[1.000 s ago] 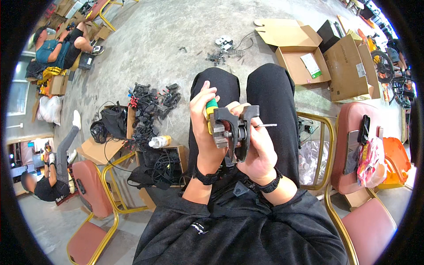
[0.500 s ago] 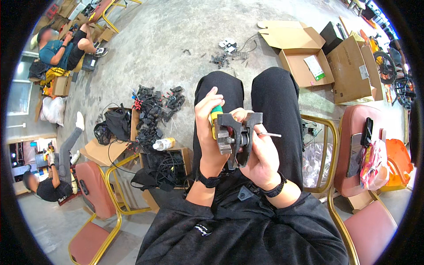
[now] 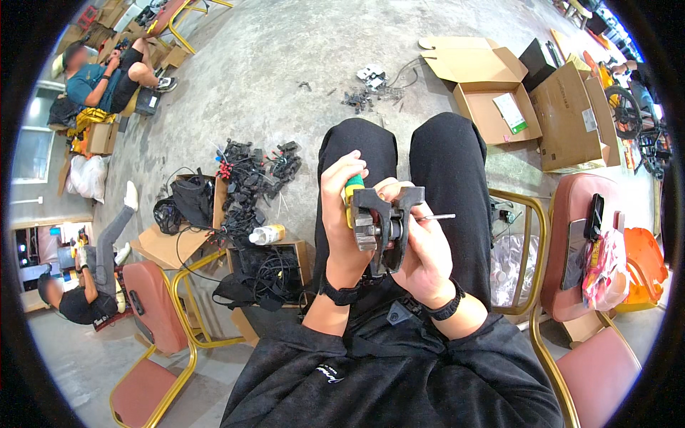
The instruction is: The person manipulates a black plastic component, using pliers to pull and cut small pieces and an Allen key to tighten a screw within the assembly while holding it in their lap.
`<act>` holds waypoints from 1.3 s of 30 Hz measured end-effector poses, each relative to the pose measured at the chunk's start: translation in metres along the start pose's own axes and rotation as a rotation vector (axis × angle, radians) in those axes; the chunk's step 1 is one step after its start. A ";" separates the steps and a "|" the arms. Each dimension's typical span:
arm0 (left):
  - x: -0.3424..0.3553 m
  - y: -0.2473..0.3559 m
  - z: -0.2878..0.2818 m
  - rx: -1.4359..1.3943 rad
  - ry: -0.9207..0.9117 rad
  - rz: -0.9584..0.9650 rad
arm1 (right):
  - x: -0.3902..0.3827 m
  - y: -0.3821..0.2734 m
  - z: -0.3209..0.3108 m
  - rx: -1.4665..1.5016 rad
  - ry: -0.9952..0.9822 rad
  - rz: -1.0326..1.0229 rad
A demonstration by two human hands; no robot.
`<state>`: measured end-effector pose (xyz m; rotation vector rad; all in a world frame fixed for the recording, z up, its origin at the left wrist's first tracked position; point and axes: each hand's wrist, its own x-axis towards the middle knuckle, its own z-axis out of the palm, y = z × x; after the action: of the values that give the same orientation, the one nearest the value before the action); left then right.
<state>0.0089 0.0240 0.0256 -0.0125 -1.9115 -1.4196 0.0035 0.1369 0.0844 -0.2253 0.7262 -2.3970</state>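
Above my lap, my left hand [image 3: 339, 214] is closed around the green-and-yellow handle of a screwdriver [image 3: 350, 196]. My right hand [image 3: 428, 260] grips a black mechanical part [image 3: 399, 239] from its right side; two jaw-like prongs rise from it, with ridged metal pieces and a small round shaft between them. A thin metal rod [image 3: 439, 216] sticks out to the right past my right thumb. Whether it belongs to the screwdriver is hidden behind the black part. Some fingers of both hands are out of sight behind it too.
Left of my legs lie a heap of black parts and cables [image 3: 246, 185], a bottle [image 3: 267, 234] and a cardboard box [image 3: 303, 260]. Chairs [image 3: 153, 307] flank me. Ahead are small loose parts [image 3: 357, 100] and an opened carton [image 3: 492, 107]. Two people [image 3: 93, 85] sit at the left.
The fingers of my left hand have curled closer around the screwdriver handle. Both hands and the black part sit slightly lower in the picture, with little other movement.
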 end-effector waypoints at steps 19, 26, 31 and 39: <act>0.001 -0.002 -0.001 0.079 -0.009 0.049 | 0.002 0.000 0.001 -0.062 0.005 -0.043; 0.004 0.006 0.002 0.091 0.000 0.064 | 0.000 -0.001 0.001 -0.054 -0.014 -0.066; 0.004 0.006 0.001 0.074 -0.005 0.065 | 0.001 -0.001 0.003 -0.070 -0.005 -0.063; 0.003 0.005 0.000 0.104 -0.016 0.047 | -0.002 -0.003 0.003 -0.095 -0.001 -0.054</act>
<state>0.0087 0.0250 0.0315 -0.0193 -1.9829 -1.2913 0.0043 0.1388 0.0882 -0.2885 0.8447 -2.4158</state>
